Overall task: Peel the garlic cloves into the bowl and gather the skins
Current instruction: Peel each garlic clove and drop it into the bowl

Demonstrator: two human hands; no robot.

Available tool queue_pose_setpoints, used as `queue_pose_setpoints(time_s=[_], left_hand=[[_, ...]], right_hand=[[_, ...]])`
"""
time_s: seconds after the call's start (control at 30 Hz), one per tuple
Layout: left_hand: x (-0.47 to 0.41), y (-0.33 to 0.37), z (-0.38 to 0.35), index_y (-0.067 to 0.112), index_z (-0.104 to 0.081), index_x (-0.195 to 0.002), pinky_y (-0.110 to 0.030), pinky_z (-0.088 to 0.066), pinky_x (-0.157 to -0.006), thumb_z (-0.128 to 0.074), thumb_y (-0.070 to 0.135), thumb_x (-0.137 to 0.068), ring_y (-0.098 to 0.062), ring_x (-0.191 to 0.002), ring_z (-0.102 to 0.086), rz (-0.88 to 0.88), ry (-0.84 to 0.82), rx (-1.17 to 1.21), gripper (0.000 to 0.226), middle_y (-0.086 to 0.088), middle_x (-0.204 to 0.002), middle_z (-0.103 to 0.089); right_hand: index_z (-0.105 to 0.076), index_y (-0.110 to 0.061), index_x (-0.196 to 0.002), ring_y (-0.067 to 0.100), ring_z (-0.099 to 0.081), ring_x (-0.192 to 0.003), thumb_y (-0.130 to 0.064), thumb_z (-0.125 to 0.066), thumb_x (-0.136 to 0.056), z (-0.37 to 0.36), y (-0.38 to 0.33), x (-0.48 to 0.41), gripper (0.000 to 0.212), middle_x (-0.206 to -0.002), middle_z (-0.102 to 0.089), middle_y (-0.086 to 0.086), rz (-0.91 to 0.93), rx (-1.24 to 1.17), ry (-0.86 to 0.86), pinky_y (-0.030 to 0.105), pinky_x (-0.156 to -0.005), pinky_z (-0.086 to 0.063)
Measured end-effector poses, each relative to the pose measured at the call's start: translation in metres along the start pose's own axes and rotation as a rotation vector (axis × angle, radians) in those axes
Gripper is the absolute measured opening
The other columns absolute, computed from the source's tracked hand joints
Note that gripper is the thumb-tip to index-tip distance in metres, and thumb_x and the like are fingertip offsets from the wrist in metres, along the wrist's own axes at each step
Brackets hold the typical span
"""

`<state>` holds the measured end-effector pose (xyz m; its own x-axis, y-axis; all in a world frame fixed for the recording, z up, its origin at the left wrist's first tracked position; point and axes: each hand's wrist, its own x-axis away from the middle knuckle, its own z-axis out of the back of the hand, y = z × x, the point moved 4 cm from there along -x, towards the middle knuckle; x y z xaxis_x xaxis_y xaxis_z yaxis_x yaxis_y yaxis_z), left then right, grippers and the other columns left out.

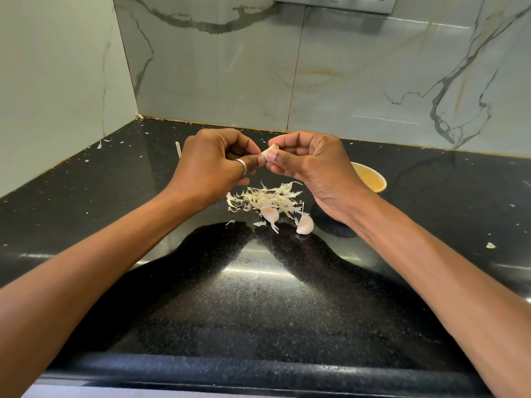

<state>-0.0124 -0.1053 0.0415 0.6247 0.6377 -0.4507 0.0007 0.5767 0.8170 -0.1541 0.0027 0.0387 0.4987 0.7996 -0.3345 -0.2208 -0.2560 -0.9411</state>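
the bowl (370,177) sat at three o'clock of the skin pile (265,200). the right hand (311,165) pinched a garlic clove (269,153) by its blunt end; the left hand (214,162) nipped its papery, tear-prone skin. the clove seemed light, firm and probably slippery once bare.

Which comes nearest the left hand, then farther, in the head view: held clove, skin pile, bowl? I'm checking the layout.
From the left hand:
1. Held clove, at its fingertips, pinched with the right hand.
2. Skin pile, just below on the counter.
3. Bowl, far right, behind the right hand.
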Motion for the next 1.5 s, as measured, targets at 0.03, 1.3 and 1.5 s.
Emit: queue_pose_setpoints(time_s=[0.03,1.3,1.5], left_hand=[[0.000,0.000,0.000,0.017,-0.075,-0.089,-0.026,-0.062,-0.065,-0.083,0.020,-0.082,-0.010,-0.078,-0.075,-0.002,-0.003,-0.002,0.011,-0.002,-0.080,-0.075],[0.004,-0.002,-0.006,0.008,-0.074,-0.101,-0.033,-0.064,-0.066,-0.068,0.011,-0.096,-0.010,-0.074,-0.071,0.260,-0.042,0.249,0.008,-0.009,-0.088,-0.075],[0.005,-0.004,-0.009,0.005,-0.072,-0.103,-0.032,-0.063,-0.067,-0.063,0.013,-0.099,-0.010,-0.072,-0.070,0.306,-0.062,0.280,0.012,-0.009,-0.087,-0.074]], right_hand=[[-0.071,-0.001,-0.104,0.022,-0.075,-0.082,0.001,-0.078,-0.084,0.000,0.000,0.000,0.021,-0.094,-0.077,0.019,-0.001,0.000,0.000,0.034,-0.084,-0.062],[-0.076,-0.009,-0.096,0.025,-0.075,-0.095,0.003,-0.084,-0.077,-0.001,0.004,0.000,0.024,-0.098,-0.078,0.010,0.038,0.132,0.094,0.037,-0.092,-0.060],[-0.076,-0.010,-0.097,0.019,-0.076,-0.094,0.004,-0.084,-0.077,-0.002,0.004,-0.001,0.026,-0.098,-0.079,0.006,0.079,0.158,0.125,0.034,-0.091,-0.060]])
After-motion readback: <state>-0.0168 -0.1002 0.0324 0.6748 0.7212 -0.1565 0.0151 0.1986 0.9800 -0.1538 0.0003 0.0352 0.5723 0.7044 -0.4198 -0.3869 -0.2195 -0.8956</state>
